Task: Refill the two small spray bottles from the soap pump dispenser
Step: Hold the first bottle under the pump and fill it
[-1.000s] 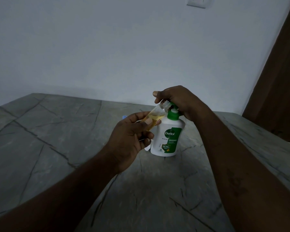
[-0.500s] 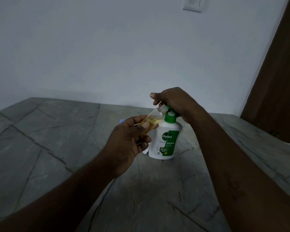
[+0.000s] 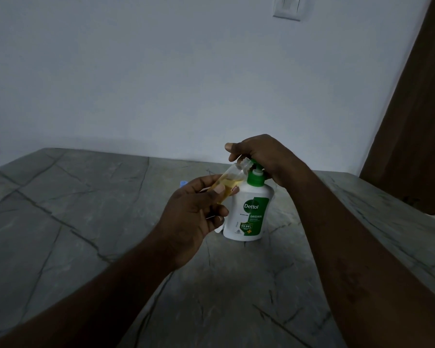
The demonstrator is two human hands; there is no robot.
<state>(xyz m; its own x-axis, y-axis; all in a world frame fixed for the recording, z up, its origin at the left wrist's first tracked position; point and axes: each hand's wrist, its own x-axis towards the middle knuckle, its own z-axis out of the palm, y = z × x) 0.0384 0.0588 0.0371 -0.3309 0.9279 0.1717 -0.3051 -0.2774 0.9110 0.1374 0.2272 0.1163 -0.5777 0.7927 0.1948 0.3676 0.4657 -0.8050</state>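
1. Left hand point(image 3: 194, 214) gripped the tilted spray bottle point(image 3: 232, 180), amber liquid inside.
2. Its open neck met the nozzle of the soap pump dispenser point(image 3: 249, 217), upright on the table point(image 3: 86, 197).
3. Right hand point(image 3: 261, 156) curled over the pump head.
4. Blue cap point(image 3: 183, 183) lay behind.

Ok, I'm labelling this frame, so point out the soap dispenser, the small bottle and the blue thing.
soap dispenser point(image 3: 249, 209), head view, on its front label.
small bottle point(image 3: 230, 182), head view, on its clear side.
blue thing point(image 3: 183, 183), head view, on its visible top.
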